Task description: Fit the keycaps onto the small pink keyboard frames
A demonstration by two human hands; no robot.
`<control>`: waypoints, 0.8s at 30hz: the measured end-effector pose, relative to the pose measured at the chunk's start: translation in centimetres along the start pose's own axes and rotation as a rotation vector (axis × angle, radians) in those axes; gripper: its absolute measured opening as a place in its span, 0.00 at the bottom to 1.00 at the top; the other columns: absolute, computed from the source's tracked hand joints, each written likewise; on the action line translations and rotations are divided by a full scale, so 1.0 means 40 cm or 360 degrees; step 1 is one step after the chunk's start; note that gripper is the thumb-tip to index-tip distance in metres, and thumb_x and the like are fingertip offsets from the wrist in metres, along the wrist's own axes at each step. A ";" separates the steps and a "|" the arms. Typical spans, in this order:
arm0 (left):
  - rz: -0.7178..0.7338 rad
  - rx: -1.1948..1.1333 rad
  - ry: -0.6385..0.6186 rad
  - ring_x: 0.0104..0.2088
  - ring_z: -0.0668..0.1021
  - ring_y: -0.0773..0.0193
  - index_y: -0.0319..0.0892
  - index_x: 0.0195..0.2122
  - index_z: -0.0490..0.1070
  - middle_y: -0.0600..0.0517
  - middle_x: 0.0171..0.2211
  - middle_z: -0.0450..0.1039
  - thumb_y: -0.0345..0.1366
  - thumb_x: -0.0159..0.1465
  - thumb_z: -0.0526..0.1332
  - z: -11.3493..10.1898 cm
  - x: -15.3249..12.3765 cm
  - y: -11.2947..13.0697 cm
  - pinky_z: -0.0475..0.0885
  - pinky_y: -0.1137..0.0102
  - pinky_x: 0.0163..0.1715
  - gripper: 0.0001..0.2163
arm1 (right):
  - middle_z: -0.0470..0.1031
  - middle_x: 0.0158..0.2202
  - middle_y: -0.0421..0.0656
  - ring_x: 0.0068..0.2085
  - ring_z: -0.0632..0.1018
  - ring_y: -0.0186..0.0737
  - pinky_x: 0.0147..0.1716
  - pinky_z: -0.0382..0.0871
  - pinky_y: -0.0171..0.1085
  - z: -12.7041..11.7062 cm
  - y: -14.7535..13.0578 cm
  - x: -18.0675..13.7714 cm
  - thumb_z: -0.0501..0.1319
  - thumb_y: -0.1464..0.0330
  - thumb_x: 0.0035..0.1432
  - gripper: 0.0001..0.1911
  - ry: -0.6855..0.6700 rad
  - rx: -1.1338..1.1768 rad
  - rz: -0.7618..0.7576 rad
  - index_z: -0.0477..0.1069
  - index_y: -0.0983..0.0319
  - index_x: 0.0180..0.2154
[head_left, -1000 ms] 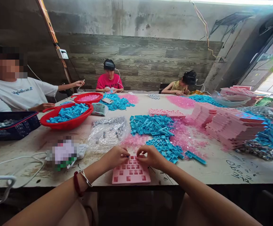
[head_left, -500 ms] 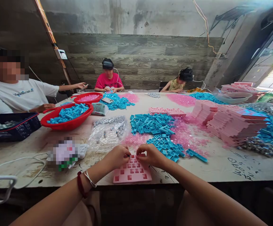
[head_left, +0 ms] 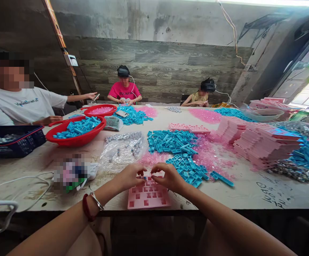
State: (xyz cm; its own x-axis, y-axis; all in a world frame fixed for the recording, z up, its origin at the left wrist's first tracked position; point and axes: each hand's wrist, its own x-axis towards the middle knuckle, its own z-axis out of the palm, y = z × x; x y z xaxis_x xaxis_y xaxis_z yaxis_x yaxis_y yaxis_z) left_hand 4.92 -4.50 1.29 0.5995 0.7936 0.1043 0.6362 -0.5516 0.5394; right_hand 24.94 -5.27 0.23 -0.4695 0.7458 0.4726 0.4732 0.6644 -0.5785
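A pink plastic panel [head_left: 149, 203] with rows of square holes lies flat at the table's front edge. Over its far left corner is my left hand [head_left: 129, 176], fingers curled towards the thumb. A tiny dark bluish bit shows between those fingertips, too small to name. My right hand [head_left: 171, 176] arches over the far right corner, thumb and forefinger apart, with nothing visible between them. Just past it lie loose blue plastic pieces [head_left: 187, 167], and beyond the panel are small clear pink pieces [head_left: 154, 158].
A clear plastic bag [head_left: 123, 151] of small metallic parts lies ahead-left. Red baskets [head_left: 73, 141] and a dark blue basket [head_left: 12, 147] stand left. Stacked pink panels [head_left: 266, 142] rise at right. Three people sit around the table [head_left: 239, 193]. A white cable [head_left: 34, 177] lies left.
The fingers of both hands have parted from their pinch at the panel's far edge. The panel has stayed about where it was.
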 end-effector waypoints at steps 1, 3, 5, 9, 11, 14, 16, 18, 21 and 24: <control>-0.0024 -0.0014 0.0009 0.31 0.73 0.65 0.40 0.39 0.72 0.53 0.31 0.73 0.31 0.50 0.61 -0.002 -0.002 -0.003 0.65 0.74 0.32 0.13 | 0.75 0.28 0.40 0.31 0.75 0.35 0.32 0.67 0.33 0.008 -0.002 0.002 0.62 0.76 0.46 0.05 0.0024 0.0000 -0.0022 0.72 0.61 0.29; -0.0049 -0.0037 0.0031 0.31 0.73 0.65 0.39 0.38 0.71 0.52 0.31 0.73 0.31 0.50 0.61 -0.007 -0.005 -0.004 0.65 0.74 0.32 0.13 | 0.76 0.29 0.41 0.32 0.75 0.36 0.33 0.67 0.34 0.023 -0.005 0.007 0.62 0.74 0.48 0.05 0.0027 0.0018 -0.0065 0.72 0.61 0.30; -0.0047 -0.0053 0.0042 0.31 0.73 0.65 0.39 0.35 0.72 0.52 0.30 0.73 0.31 0.51 0.60 -0.009 -0.007 -0.002 0.65 0.74 0.32 0.10 | 0.76 0.31 0.42 0.33 0.76 0.37 0.34 0.67 0.34 0.036 -0.006 0.011 0.63 0.73 0.49 0.04 0.0001 0.0052 -0.0117 0.72 0.61 0.31; -0.0078 -0.0035 0.0045 0.30 0.74 0.65 0.38 0.31 0.74 0.52 0.28 0.75 0.30 0.53 0.59 -0.011 -0.007 0.008 0.65 0.74 0.31 0.06 | 0.77 0.32 0.43 0.34 0.76 0.37 0.35 0.68 0.34 0.051 0.000 0.015 0.62 0.73 0.51 0.04 -0.0049 0.0081 -0.0185 0.73 0.61 0.32; -0.0094 -0.0039 0.0039 0.29 0.74 0.65 0.38 0.31 0.75 0.52 0.28 0.76 0.31 0.54 0.59 -0.014 -0.007 0.012 0.65 0.75 0.30 0.06 | 0.77 0.32 0.44 0.33 0.76 0.37 0.34 0.69 0.34 0.053 0.006 0.016 0.62 0.73 0.51 0.03 -0.0078 0.0111 -0.0199 0.74 0.62 0.31; -0.0087 -0.0053 0.0031 0.28 0.75 0.66 0.39 0.31 0.76 0.52 0.28 0.77 0.33 0.56 0.59 -0.017 -0.008 0.015 0.64 0.76 0.29 0.07 | 0.76 0.31 0.45 0.32 0.76 0.36 0.32 0.70 0.33 0.055 0.015 0.018 0.61 0.72 0.52 0.03 -0.0091 0.0185 -0.0234 0.75 0.63 0.28; -0.0100 -0.0017 0.0042 0.27 0.74 0.67 0.40 0.30 0.77 0.52 0.27 0.77 0.36 0.57 0.58 -0.017 -0.007 0.015 0.63 0.76 0.28 0.08 | 0.76 0.31 0.46 0.31 0.77 0.36 0.31 0.70 0.33 0.053 0.017 0.020 0.61 0.71 0.53 0.05 -0.0098 0.0207 -0.0252 0.75 0.63 0.27; -0.0124 0.0041 0.0058 0.25 0.74 0.67 0.41 0.29 0.78 0.52 0.27 0.77 0.38 0.58 0.58 -0.015 -0.006 0.013 0.62 0.76 0.27 0.09 | 0.76 0.30 0.47 0.31 0.77 0.36 0.30 0.70 0.32 0.050 0.015 0.024 0.61 0.70 0.53 0.06 -0.0119 0.0192 -0.0265 0.75 0.64 0.26; -0.0112 0.0102 0.0046 0.25 0.74 0.67 0.42 0.30 0.78 0.51 0.27 0.78 0.40 0.58 0.59 -0.014 -0.004 0.011 0.63 0.76 0.27 0.10 | 0.77 0.30 0.47 0.29 0.77 0.36 0.29 0.69 0.32 0.044 0.011 0.027 0.61 0.69 0.53 0.06 -0.0155 0.0161 -0.0274 0.75 0.63 0.26; -0.0085 0.0124 0.0031 0.26 0.75 0.66 0.43 0.32 0.78 0.51 0.28 0.78 0.41 0.58 0.59 -0.015 -0.004 0.012 0.63 0.76 0.29 0.10 | 0.76 0.29 0.46 0.29 0.77 0.36 0.28 0.69 0.32 0.041 0.009 0.027 0.62 0.69 0.52 0.06 -0.0154 0.0163 -0.0278 0.75 0.63 0.26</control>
State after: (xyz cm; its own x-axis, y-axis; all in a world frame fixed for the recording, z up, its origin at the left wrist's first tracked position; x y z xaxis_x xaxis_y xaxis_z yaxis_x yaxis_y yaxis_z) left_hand 4.84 -4.74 2.03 0.5548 0.8267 0.0938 0.7033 -0.5262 0.4781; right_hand 23.39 -4.28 -0.56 -0.6092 0.6085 0.5085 0.3028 0.7712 -0.5600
